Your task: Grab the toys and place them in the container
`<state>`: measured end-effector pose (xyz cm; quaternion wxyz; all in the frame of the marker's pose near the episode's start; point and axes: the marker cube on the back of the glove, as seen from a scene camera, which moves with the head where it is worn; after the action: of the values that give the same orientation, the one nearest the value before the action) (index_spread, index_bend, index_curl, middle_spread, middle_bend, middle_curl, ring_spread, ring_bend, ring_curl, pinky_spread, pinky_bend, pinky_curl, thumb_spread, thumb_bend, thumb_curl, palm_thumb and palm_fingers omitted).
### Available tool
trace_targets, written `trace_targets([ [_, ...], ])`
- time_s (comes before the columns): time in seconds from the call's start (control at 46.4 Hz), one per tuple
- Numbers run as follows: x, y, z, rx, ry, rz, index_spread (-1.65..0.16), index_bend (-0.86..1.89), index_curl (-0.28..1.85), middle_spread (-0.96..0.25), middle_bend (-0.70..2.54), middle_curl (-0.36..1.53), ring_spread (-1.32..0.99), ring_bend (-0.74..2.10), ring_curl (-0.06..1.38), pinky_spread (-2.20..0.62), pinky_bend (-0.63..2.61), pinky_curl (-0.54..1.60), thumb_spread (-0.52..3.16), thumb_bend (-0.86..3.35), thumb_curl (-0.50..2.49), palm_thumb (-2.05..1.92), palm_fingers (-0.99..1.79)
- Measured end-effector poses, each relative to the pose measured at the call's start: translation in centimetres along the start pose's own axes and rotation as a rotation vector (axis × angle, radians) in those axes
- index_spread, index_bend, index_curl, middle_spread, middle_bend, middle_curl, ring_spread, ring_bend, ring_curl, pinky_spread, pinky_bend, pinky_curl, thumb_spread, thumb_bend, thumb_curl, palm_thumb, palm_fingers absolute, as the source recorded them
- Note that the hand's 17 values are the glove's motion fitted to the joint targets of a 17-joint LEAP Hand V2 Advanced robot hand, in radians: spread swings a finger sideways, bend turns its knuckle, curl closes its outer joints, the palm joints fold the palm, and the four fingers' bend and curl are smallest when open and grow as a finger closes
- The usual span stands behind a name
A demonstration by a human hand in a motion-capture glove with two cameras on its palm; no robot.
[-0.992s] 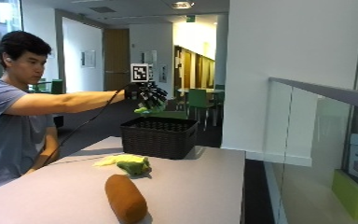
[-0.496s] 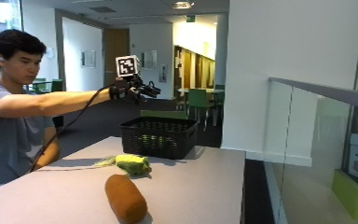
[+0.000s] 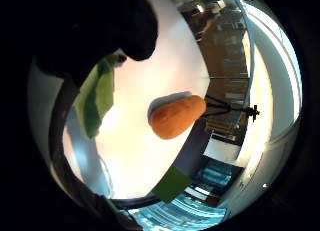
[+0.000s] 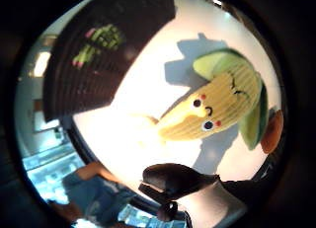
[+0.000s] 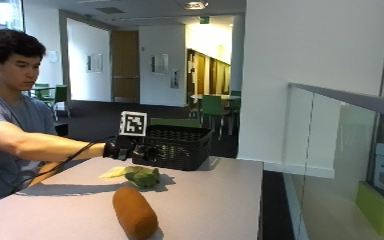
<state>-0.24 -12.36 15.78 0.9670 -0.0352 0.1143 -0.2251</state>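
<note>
Grey table w/ black basket at the back. Gloved right hand hovers over corn toy, fingers relaxed, nothing held. Orange toy lies nearer.

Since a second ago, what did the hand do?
The gloved hand came down from above the black basket towards the corn toy, not yet holding it. The corn toy, orange toy and basket stayed put on the table.
</note>
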Motion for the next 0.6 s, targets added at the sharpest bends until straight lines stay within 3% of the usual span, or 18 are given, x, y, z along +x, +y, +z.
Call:
trace_targets([
  [0.065, -0.2, -0.3, 1.9, -0.027, -0.013, 0.014, -0.35, 0.15, 0.23, -0.14, 0.14, 0.41, -0.06, 0.48, 0.25, 0.03, 1.26, 0.33, 0.81, -0.08, 0.31, -0.08, -0.21],
  [0.172, 0.9, 0.0, 5.7, -0.065, 0.022, -0.199, -0.35, 0.13, 0.24, -0.14, 0.14, 0.38, -0.05, 0.37, 0.22, 0.05, 1.21, 0.32, 0.78, -0.08, 0.3, -0.08, -0.25],
  [0.28, 1.8, -1.0, 7.8, 0.041, 0.019, -0.023, -0.35, 0.13, 0.24, -0.14, 0.13, 0.36, -0.04, 0.28, 0.21, 0.06, 1.15, 0.3, 0.76, -0.09, 0.3, -0.09, -0.26],
  [0.367, 0.9, -1.0, 8.5, 0.221, -0.084, -0.06, -0.37, 0.17, 0.25, -0.15, 0.13, 0.34, -0.05, 0.26, 0.21, 0.06, 1.08, 0.28, 0.76, -0.08, 0.29, -0.09, -0.17],
  [0.388, 1.0, -1.0, 8.7, 0.264, -0.065, -0.05, -0.38, 0.22, 0.27, -0.16, 0.15, 0.34, -0.08, 0.34, 0.23, 0.05, 1.07, 0.28, 0.76, -0.08, 0.29, -0.08, 0.02],
  [0.41, 1.2, -1.0, 8.8, 0.301, -0.042, -0.041, -0.38, 0.21, 0.27, -0.17, 0.16, 0.34, -0.09, 0.35, 0.23, 0.04, 1.06, 0.28, 0.76, -0.08, 0.29, -0.08, 0.05],
  [0.474, 1.8, -1.2, 9.0, 0.386, 0.057, -0.032, -0.39, 0.33, 0.27, -0.24, 0.36, 0.39, -0.24, 0.67, 0.28, -0.13, 0.9, 0.22, 0.78, -0.08, 0.29, -0.09, 0.75],
  [0.604, -0.8, -1.2, 8.0, 0.425, -0.089, 0.028, -0.38, 0.42, 0.33, -0.31, 0.46, 0.46, -0.35, 0.88, 0.36, -0.26, 0.88, 0.24, 0.89, -0.06, 0.28, -0.06, 1.09],
])
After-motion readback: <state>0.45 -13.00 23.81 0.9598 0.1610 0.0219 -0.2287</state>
